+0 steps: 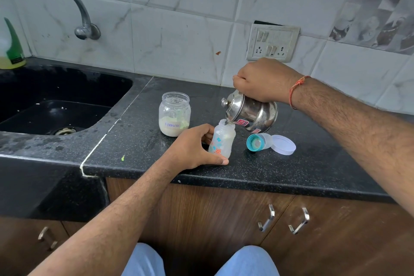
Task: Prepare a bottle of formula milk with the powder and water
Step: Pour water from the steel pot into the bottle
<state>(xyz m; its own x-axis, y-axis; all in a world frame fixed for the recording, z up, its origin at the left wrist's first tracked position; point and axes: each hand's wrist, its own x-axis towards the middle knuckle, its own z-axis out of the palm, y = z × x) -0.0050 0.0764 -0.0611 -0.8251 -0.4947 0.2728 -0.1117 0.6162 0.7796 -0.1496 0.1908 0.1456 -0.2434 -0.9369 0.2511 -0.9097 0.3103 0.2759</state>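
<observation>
A small clear baby bottle with blue and orange prints stands open on the black counter. My left hand holds it from the left, thumb in front and fingers behind. My right hand grips the top of a steel kettle, tilted left with its spout at the bottle's mouth. An open clear jar labelled "Formula", with pale powder and a green scoop inside, stands to the left of the bottle.
The bottle's teal collar with teat and a white lid lie right of the bottle. A black sink with a wall tap is at the left; a green bottle stands behind it. A switch plate is on the tiles.
</observation>
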